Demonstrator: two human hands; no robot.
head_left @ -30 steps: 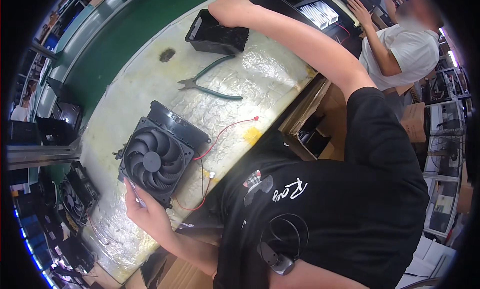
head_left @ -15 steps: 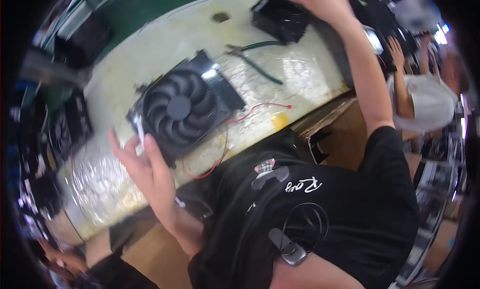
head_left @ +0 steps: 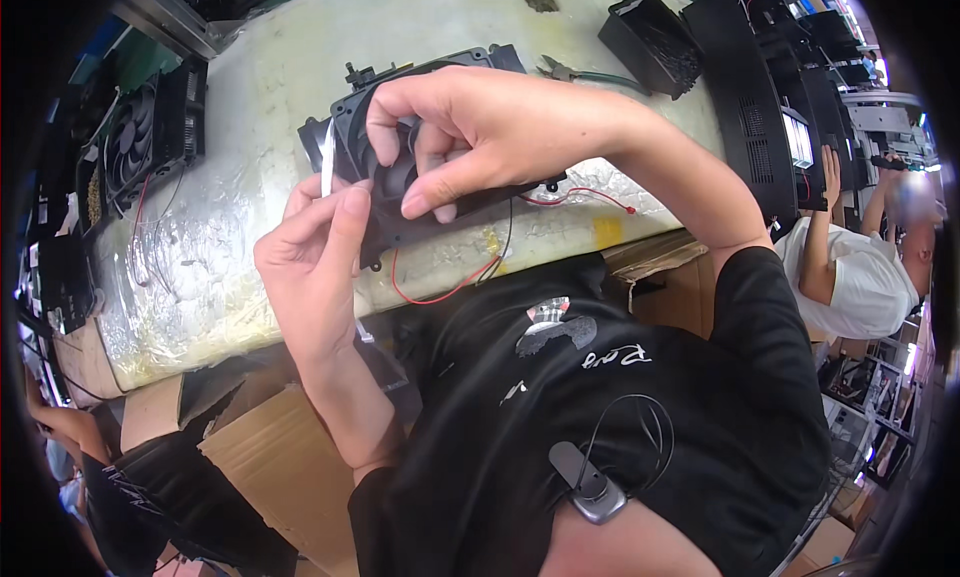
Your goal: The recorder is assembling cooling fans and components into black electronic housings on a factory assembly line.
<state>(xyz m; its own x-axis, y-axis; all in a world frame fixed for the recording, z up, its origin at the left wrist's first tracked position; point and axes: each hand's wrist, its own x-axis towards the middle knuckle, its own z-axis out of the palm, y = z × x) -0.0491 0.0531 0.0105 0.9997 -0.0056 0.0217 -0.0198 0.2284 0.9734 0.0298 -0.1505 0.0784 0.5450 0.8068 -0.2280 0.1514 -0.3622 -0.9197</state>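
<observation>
A black cooling fan in a square frame (head_left: pixel 345 112) lies on the worktable, largely covered by my hands. My left hand (head_left: pixel 315 242) is at its near left corner, thumb and forefinger pinched together. A thin white strip (head_left: pixel 328 162) stands up from these fingers; its exact kind is unclear. My right hand (head_left: pixel 475 137) arches over the fan with curled fingers; whatever they hold, if anything, is too small to make out. A red wire (head_left: pixel 430 299) and a dark wire trail from the fan's near side.
Green-handled pliers (head_left: pixel 590 77) lie beyond the fan, beside a black open box (head_left: pixel 650 47). Another black fan unit (head_left: pixel 140 132) stands at the left. Cardboard boxes (head_left: pixel 270 467) sit below the table's near edge. A person in white (head_left: pixel 850 277) is at the right.
My right hand has come from the black box to above the fan. My left hand has closed in a pinch at the fan's corner. The view has shifted.
</observation>
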